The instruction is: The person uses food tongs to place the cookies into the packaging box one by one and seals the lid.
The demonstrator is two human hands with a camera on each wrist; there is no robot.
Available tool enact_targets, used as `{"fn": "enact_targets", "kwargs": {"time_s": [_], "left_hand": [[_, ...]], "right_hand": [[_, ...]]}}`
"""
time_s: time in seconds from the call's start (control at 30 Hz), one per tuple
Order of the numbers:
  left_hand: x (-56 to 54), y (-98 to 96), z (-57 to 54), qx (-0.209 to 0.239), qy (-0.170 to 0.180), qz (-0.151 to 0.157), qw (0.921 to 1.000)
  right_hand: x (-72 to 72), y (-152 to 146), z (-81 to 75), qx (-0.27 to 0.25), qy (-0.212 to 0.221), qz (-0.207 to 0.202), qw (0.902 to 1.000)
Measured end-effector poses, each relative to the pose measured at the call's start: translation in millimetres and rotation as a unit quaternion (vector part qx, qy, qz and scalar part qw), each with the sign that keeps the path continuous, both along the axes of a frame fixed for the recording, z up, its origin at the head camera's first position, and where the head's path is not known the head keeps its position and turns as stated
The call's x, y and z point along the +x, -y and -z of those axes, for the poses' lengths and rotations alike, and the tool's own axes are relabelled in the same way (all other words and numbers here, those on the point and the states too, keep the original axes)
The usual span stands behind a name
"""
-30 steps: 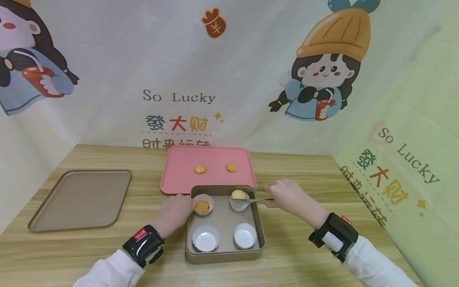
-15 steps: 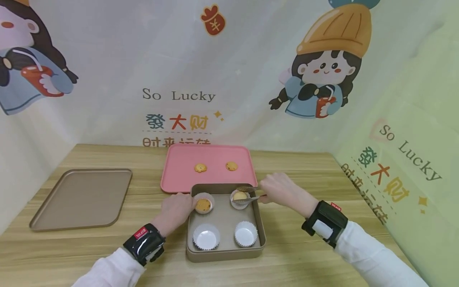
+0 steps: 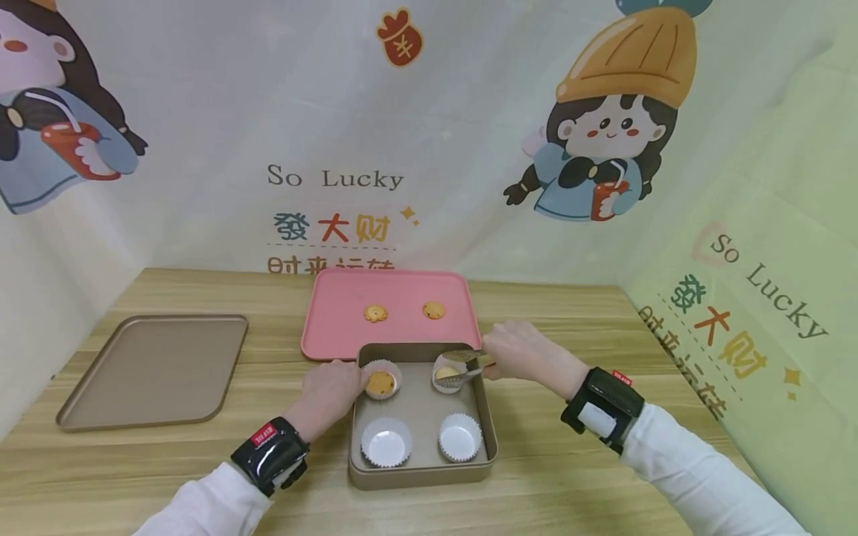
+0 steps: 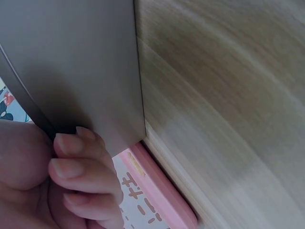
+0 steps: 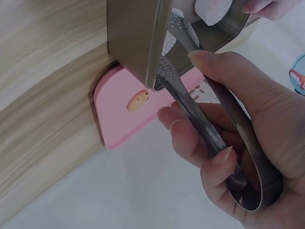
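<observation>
So the right hand (image 3: pixel 518 351) has its fingers curled round a pair of metal tongs (image 5: pixel 191 109), and in the right wrist view their two arms are spread apart, tips sitting over the tin. The tongs run pretty much sideways in the head view, tips aimed left, and the pale cookie (image 3: pixel 445 371) is right out at that end: left of the grip and a touch toward the person, down in a paper cup (image 3: pixel 444 389). Everything hangs on that lineup imo, one tip on the far side of the cookie and one on the near side. Can't tell if either is actually touching it. The bit that shows looks roundish, no long axis I can make out.

Right hand is the closer one, just outside the tin's right wall. Across from it the left hand (image 3: pixel 331 388) pinches the left wall of the tin (image 3: pixel 421 479), with a browner cookie (image 3: pixel 380 383) in its own cup just beside its fingers. Toward the person from the tongs there are two more cups, left one (image 3: pixel 386 443) and right one (image 3: pixel 460 438). Past the tin, ahead and left of the grip, a pink tray (image 3: pixel 328 339) has two cookies on it.
</observation>
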State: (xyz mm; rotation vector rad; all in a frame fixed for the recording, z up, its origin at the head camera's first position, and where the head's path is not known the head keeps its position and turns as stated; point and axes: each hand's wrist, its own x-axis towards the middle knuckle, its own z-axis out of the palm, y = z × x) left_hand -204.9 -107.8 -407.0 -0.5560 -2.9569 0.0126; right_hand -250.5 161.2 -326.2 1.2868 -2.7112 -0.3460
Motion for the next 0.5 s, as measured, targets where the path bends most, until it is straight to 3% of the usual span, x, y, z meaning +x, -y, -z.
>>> {"fn": "enact_targets", "kwargs": {"time_s": [0.2, 0.33, 0.5], "left_hand": [[-0.2, 0.8, 1.2, 0.007, -0.002, 0.001, 1.0], [-1.3, 0.7, 1.5, 0.013, 0.01, -0.008, 0.9998], [-1.0, 0.4, 1.2, 0.022, 0.009, -0.012, 0.9996]], "right_hand": [[-1.5, 0.2, -18.6, -0.027, 0.08, 0.041, 0.9956], [-8.6, -0.2, -32.0, -0.064, 0.117, 0.024, 0.9907], [-27.5, 0.1, -35.7, -0.094, 0.096, 0.031, 0.9905]]}}
